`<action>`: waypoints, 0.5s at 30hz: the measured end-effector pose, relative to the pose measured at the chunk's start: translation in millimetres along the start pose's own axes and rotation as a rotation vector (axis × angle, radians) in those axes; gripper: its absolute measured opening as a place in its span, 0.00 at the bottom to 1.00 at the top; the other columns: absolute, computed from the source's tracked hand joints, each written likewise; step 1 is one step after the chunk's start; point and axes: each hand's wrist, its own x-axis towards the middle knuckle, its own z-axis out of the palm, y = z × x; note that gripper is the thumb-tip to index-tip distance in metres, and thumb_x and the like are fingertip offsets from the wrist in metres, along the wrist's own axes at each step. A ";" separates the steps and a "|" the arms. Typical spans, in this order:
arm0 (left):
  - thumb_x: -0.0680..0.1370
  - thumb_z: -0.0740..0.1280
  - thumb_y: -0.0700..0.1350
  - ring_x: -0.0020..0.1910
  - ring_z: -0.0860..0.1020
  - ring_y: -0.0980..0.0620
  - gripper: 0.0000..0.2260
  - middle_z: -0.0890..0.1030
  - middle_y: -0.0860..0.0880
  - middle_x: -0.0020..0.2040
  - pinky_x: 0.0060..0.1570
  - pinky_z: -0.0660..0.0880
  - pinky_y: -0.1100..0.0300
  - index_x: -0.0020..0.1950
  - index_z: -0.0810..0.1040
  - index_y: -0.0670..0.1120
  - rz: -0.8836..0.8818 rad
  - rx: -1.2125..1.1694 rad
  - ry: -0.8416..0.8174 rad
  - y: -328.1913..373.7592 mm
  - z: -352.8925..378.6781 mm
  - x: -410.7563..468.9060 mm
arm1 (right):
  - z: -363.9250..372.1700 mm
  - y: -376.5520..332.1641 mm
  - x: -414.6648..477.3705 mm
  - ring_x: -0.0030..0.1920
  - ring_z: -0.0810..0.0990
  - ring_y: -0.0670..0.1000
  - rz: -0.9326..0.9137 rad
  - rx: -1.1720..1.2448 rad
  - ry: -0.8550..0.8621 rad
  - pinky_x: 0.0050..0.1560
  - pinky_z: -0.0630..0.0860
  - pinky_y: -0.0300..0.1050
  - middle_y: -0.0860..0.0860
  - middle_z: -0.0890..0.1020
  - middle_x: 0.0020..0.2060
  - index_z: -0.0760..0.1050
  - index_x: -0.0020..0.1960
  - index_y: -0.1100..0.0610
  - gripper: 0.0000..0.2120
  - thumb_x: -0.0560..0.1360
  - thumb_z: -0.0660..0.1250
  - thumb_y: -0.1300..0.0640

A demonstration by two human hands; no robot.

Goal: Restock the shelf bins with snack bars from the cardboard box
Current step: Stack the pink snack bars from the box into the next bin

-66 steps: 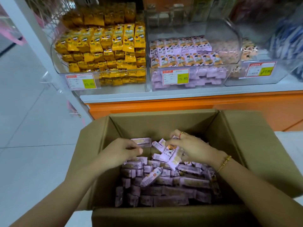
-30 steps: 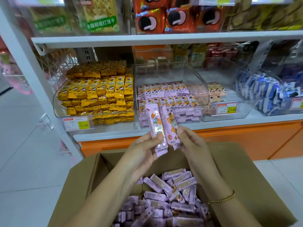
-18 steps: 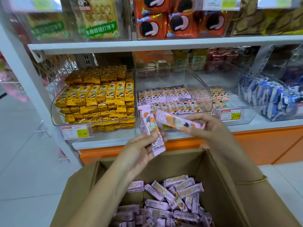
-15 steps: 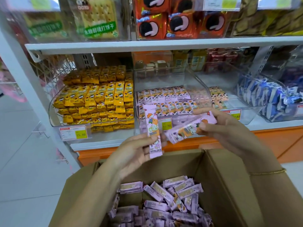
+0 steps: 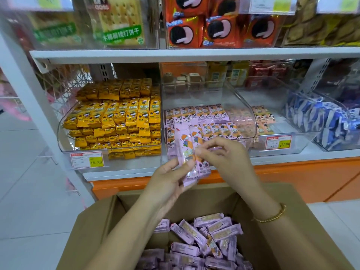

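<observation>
Head view: left hand (image 5: pixel 169 184) grasps 2 snack bars (image 5: pixel 186 145) upright, long axis vertical, right hand (image 5: pixel 228 154) pinching them, directly before the part-filled pink bin (image 5: pixel 239 102), above the cardboard box (image 5: pixel 91 230).

Snack bars (image 5: pixel 185 146) in left hand (image 5: pixel 167 184)

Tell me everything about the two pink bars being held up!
The two pink bars are long, shiny plastic-looking wrappers printed with an orange-haired cartoon child. They stand nearly upright, side by side, in front of the clear middle bin, above the cardboard box. The left hand grips their lower halves; the right hand pinches the right one.
</observation>
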 end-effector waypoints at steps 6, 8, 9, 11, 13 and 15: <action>0.74 0.65 0.43 0.50 0.81 0.48 0.16 0.83 0.43 0.54 0.46 0.81 0.59 0.60 0.77 0.41 0.094 -0.111 -0.002 8.0 -1.0 5.5 | 10.6 5.7 -8.3 0.58 0.72 0.39 -0.035 -0.119 -0.177 0.55 0.73 0.39 0.36 0.74 0.56 0.72 0.54 0.40 0.24 0.63 0.79 0.47; 0.77 0.63 0.43 0.40 0.82 0.55 0.12 0.84 0.48 0.44 0.38 0.79 0.64 0.59 0.77 0.42 0.108 -0.030 0.006 2.9 3.2 8.5 | 15.1 11.7 -8.1 0.55 0.72 0.42 -0.089 -0.160 -0.070 0.53 0.71 0.39 0.39 0.74 0.53 0.70 0.52 0.44 0.25 0.62 0.80 0.49; 0.78 0.63 0.44 0.38 0.80 0.57 0.11 0.83 0.49 0.42 0.38 0.78 0.65 0.58 0.77 0.43 0.110 0.023 0.018 1.4 5.6 9.7 | 17.6 12.7 -7.6 0.54 0.72 0.42 -0.115 -0.172 -0.020 0.51 0.71 0.38 0.41 0.74 0.52 0.70 0.52 0.46 0.24 0.62 0.79 0.50; 0.77 0.64 0.46 0.45 0.79 0.55 0.10 0.81 0.47 0.47 0.48 0.77 0.62 0.56 0.78 0.45 0.135 0.141 0.007 0.0 5.0 14.0 | 21.5 11.9 -4.5 0.51 0.74 0.44 -0.124 -0.156 0.050 0.47 0.70 0.37 0.43 0.75 0.50 0.69 0.52 0.48 0.21 0.63 0.75 0.51; 0.78 0.64 0.44 0.52 0.79 0.53 0.11 0.81 0.47 0.53 0.56 0.75 0.60 0.59 0.78 0.44 0.198 0.225 -0.018 7.0 3.3 16.7 | 20.8 8.4 4.3 0.47 0.75 0.45 -0.090 -0.129 0.088 0.44 0.72 0.37 0.43 0.75 0.48 0.68 0.52 0.47 0.20 0.65 0.74 0.52; 0.78 0.65 0.40 0.55 0.78 0.60 0.18 0.78 0.52 0.61 0.56 0.74 0.68 0.68 0.72 0.46 0.323 0.467 0.094 19.0 -3.1 21.2 | 15.9 2.2 23.0 0.45 0.75 0.43 -0.050 -0.120 0.122 0.40 0.71 0.34 0.42 0.75 0.47 0.69 0.52 0.49 0.19 0.67 0.74 0.56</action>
